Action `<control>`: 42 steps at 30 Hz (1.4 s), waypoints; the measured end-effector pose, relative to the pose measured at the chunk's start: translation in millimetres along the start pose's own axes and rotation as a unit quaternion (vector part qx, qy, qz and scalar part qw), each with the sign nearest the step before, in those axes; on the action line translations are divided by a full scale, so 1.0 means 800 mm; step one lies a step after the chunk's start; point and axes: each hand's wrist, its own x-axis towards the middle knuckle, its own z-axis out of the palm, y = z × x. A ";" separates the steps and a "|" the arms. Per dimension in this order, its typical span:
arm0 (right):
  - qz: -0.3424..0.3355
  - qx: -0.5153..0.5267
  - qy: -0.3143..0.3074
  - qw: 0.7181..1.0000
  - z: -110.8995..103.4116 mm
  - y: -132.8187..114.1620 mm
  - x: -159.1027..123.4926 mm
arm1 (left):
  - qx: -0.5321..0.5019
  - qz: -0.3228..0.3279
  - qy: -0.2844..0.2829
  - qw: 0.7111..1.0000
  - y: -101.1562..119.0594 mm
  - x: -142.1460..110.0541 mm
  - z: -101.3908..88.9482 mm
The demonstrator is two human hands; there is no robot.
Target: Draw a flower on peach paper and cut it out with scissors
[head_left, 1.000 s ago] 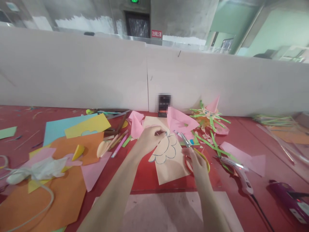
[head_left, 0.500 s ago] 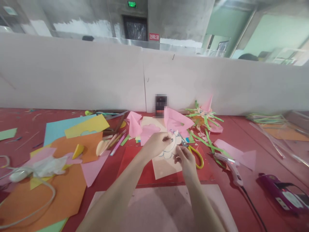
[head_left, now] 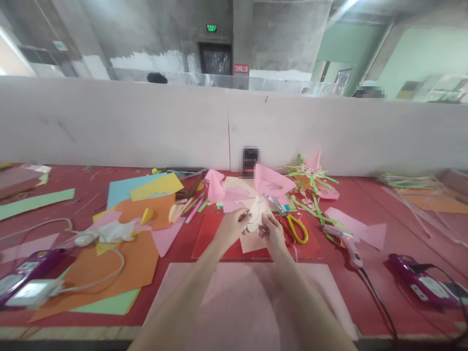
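Between my two hands is a cream paper cutout [head_left: 257,214] with a scalloped edge and drawn outlines. My left hand [head_left: 234,225] pinches its left side, and my right hand [head_left: 273,230] pinches its right side. Under it lies a cream paper sheet [head_left: 252,245] on a red sheet [head_left: 212,239]. Just right of my right hand rest scissors with yellow handles [head_left: 298,229]. A pink paper cone [head_left: 215,187] and a pink sheet with a scalloped cutout edge [head_left: 234,199] are behind my hands. The fingertips partly cover the cutout.
A glue gun [head_left: 349,246] with a cord lies at the right, near a purple power strip [head_left: 420,280]. A paper figure with a pink cone hat [head_left: 312,170] stands behind. Orange paper [head_left: 117,273] and other coloured sheets spread leftward. A white partition [head_left: 146,126] borders the table.
My view has shifted left and tilted up a little. Both hands still hold the cutout, and they have drawn slightly closer together.
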 end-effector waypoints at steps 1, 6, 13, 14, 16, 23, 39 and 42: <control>-0.004 -0.015 -0.004 1.000 -0.002 0.001 0.000 | -0.015 0.001 0.018 1.000 -0.009 -0.006 0.003; -0.007 -0.091 -0.045 0.995 -0.009 0.004 -0.003 | -0.090 -0.020 0.090 0.992 -0.041 -0.023 0.025; -0.029 -0.101 -0.044 0.994 -0.015 0.009 -0.001 | -0.123 -0.027 0.107 0.986 -0.064 -0.015 0.035; -0.031 -0.101 -0.046 0.993 -0.015 0.009 -0.001 | -0.132 -0.029 0.103 0.986 -0.066 -0.014 0.035; -0.036 -0.103 -0.050 0.993 -0.016 0.010 -0.001 | -0.150 -0.032 0.094 0.984 -0.069 -0.013 0.033; -0.050 -0.103 -0.038 0.993 -0.019 0.008 0.001 | -0.186 -0.028 0.105 0.976 -0.073 -0.013 0.029; -0.123 -0.093 0.052 0.987 -0.022 0.008 -0.004 | -0.196 0.030 0.056 0.979 -0.070 -0.012 0.030; -0.115 -0.090 0.047 0.988 -0.022 0.006 -0.004 | -0.207 0.028 0.060 0.976 -0.072 -0.011 0.031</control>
